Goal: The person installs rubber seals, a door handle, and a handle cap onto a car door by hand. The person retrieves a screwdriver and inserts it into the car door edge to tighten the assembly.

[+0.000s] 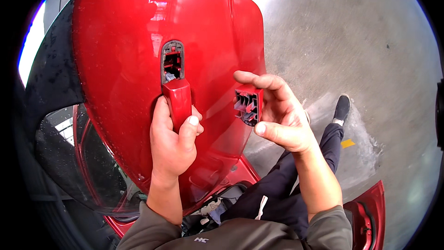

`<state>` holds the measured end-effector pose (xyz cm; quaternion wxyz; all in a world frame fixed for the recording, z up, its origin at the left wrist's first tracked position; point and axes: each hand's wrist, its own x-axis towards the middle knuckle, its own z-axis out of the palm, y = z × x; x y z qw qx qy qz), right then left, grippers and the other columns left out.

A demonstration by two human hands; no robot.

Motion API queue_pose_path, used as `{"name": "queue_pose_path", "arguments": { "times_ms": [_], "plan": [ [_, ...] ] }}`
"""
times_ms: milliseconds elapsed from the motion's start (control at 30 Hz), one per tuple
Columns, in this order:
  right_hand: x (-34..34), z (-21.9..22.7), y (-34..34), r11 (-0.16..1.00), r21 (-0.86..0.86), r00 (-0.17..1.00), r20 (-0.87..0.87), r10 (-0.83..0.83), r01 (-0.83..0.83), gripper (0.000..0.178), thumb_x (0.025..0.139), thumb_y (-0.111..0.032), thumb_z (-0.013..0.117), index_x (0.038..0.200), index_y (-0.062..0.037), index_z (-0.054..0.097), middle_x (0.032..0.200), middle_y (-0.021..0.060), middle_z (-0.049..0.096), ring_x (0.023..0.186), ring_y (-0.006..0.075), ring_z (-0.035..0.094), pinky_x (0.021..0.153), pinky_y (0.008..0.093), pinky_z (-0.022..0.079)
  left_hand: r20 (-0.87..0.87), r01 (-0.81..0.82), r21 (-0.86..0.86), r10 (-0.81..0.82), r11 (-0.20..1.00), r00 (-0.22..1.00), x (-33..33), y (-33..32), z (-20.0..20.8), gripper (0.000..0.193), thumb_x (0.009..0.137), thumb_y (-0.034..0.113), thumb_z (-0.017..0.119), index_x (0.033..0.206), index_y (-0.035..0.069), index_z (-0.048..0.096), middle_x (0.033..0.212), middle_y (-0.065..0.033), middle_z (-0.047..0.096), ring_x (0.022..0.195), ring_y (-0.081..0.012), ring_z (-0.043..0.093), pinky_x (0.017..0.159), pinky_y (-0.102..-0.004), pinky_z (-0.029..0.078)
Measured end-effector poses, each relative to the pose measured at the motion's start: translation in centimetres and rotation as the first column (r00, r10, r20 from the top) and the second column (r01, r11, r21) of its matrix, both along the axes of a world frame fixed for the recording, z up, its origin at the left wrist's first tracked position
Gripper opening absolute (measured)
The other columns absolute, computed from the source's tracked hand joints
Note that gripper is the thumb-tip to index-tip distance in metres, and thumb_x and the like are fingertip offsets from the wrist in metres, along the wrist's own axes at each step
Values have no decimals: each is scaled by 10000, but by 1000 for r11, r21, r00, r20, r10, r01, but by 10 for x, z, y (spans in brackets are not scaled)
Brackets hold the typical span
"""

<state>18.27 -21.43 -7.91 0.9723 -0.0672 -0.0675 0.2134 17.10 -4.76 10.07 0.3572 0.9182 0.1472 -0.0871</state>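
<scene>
Handle (179,102) sits gripped in my left hand (173,152), long axis aimed at the slot (172,60) just beyond in the red panel (120,32); my right hand (287,122), farther from that slot, pinches the cap (249,106).

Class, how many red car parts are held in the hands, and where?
2: a long red handle in the left hand, and a short red cap in the right hand.

Glossy finish covers the red panel (212,32) and red handle (179,99) (both catching light); the cap (249,106) at right shows ribbed plastic, the left window (55,150) smooth glass, the near shirt (245,237) matt cloth.
</scene>
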Motion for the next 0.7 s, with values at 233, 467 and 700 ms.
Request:
{"name": "queue_pose_path", "arguments": {
  "times_ms": [233,467,700],
  "plan": [
    [0,-5,2,996,49,994,77,73,-77,644,846,106,706,1419,-93,488,1588,182,427,1450,237,460,1136,377,432,25,-3,4,3,1000,1000,-1,3,-3,309,1004,48,552,1308,1,514,964,-60,649,760,-99,619,718,-265,530],
    [-1,-8,8,976,-120,962,228,-153,184,538,862,84,714,1343,-83,543,1486,153,488,1428,268,483,1180,444,395,15,-5,29,4,1000,1000,0,2,-2,328,1002,41,565,1324,4,515,962,-56,649,757,-94,619,715,-259,527],
    [-2,-2,0,979,-148,985,120,-126,143,501,884,37,767,1333,-73,573,1455,144,529,1380,244,517,1152,422,430,24,-30,39,29,999,999,-1,-2,-3,311,1004,16,560,1313,6,520,948,-58,645,748,-90,608,704,-255,521]
  ]
}}
